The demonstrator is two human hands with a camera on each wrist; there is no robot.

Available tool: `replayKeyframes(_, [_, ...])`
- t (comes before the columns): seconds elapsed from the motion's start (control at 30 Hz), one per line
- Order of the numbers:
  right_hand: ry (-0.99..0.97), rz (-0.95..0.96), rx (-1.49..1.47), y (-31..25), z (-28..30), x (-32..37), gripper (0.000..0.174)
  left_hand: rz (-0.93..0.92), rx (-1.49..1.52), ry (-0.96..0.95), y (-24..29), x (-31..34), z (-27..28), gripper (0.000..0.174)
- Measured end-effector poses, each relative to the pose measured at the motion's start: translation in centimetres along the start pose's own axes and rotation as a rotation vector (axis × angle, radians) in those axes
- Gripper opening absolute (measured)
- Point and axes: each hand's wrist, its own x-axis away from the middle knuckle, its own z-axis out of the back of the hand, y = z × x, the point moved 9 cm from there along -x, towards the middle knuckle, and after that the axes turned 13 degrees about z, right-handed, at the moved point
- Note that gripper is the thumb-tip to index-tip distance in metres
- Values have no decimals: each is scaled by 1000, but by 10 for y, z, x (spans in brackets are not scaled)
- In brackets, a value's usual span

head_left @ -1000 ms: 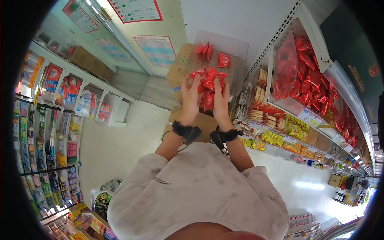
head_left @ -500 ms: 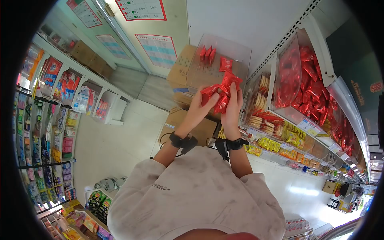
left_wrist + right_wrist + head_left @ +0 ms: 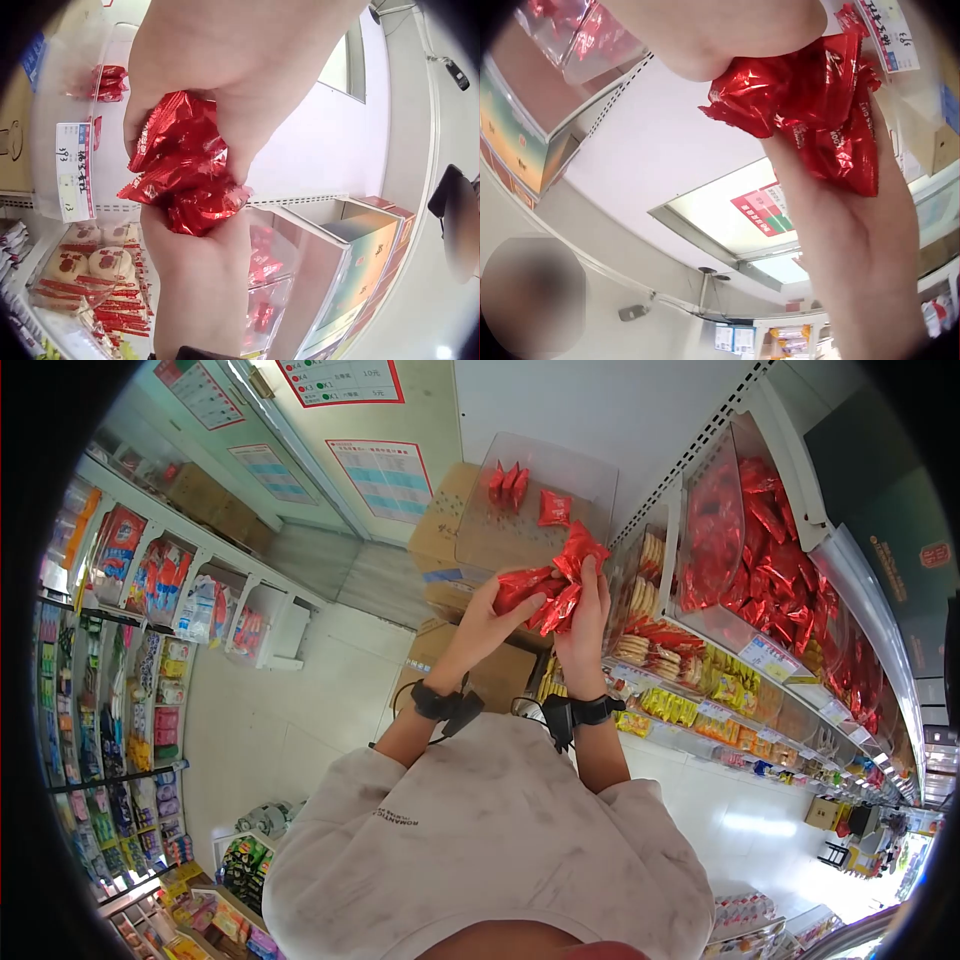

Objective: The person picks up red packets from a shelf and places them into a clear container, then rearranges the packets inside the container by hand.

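Note:
Several shiny red snack packets [image 3: 540,592] are bunched between my two hands, just in front of a clear plastic bin [image 3: 580,452]. My left hand [image 3: 488,628] grips the bunch from the left, thumb across the front. On the other side my right hand [image 3: 585,622] holds it, with one packet standing up above the fingers. In the left wrist view the crinkled packets [image 3: 184,161] overlap one another between both palms. Inside the bin lie a single red packet [image 3: 553,508] and a small row of packets [image 3: 509,487].
The bin stands on a cardboard box [image 3: 440,530]; another cardboard box [image 3: 500,678] sits lower, nearer my body. Along the right runs a shelf with a heaped bin of red packets [image 3: 785,580] and wrapped crackers [image 3: 635,650]. A door bears a notice [image 3: 380,478] behind.
My hands have drawn back from over the bin toward my body and slightly right, bringing the bunch of red packets with them. In the last half second they have shifted little.

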Motion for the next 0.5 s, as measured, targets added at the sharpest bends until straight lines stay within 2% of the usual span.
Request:
replayKeyframes(0.2, [30,-5,-115,-6,0,-3,30,21,121,79,-6,1,9,36])
replayKeyframes(0.4, [110,-28,-68,-3,24,-7,33,71,283,109,-17,1,22,38])
replayKeyframes(0.5, [88,-10,-89,-3,15,-7,32,76,315,143,-16,-4,33,37])
